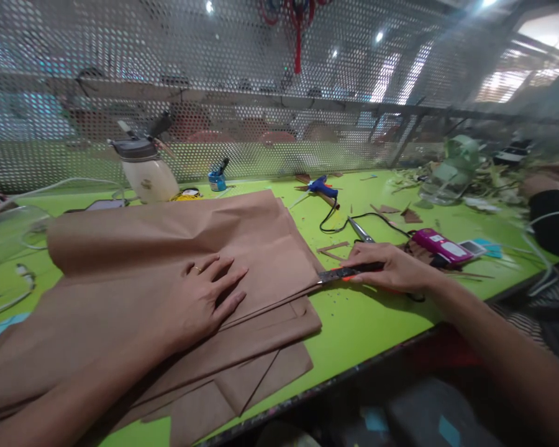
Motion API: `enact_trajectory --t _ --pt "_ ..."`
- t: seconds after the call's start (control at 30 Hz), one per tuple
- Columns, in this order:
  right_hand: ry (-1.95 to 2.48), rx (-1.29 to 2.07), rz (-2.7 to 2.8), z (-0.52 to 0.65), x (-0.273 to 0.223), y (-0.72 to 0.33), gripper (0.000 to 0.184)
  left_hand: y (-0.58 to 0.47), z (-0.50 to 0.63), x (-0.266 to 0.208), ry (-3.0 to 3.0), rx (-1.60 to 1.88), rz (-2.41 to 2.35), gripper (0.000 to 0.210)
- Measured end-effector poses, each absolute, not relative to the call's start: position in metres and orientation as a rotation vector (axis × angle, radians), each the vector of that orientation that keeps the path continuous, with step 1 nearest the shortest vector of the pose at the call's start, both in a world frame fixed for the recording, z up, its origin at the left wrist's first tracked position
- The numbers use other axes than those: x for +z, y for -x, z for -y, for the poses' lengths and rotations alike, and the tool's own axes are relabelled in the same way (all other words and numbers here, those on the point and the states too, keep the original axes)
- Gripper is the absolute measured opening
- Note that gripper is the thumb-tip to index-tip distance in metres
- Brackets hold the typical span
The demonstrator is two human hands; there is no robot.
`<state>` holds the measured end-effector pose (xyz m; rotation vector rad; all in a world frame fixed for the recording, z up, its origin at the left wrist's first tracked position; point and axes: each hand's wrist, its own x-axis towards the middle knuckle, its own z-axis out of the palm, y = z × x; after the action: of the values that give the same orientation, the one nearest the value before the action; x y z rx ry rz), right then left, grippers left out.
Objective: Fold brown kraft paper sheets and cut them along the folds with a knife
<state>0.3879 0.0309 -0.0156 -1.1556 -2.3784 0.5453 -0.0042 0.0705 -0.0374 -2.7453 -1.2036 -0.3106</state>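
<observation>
A stack of folded brown paper (270, 248) lies across the left and middle of the green table, with a rounded fold at its far left side. My left hand (214, 288) rests flat on the top sheet, fingers spread, a ring on one finger. My right hand (384, 264) is closed around a pair of black and orange scissors (340, 273). Their metal tip meets the right edge of the upper paper layers. More brown sheets stick out under the stack, towards the front edge of the table.
A glue gun (323, 186), a silver-tipped tool (361, 230) and paper scraps lie beyond my right hand. Right of it is a purple device (440, 246). A pale jug (146, 174), a blue jar (217, 180) and a clear bottle (451, 174) stand near the mesh screen. Another person's sleeve (552, 217) is at far right.
</observation>
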Motion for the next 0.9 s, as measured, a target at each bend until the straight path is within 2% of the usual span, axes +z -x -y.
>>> enact_trajectory --t 0.9 --pt "1.352 0.39 2.329 0.008 -0.009 -0.376 0.032 0.001 -0.068 -0.035 2.739 -0.305 1.215 0.048"
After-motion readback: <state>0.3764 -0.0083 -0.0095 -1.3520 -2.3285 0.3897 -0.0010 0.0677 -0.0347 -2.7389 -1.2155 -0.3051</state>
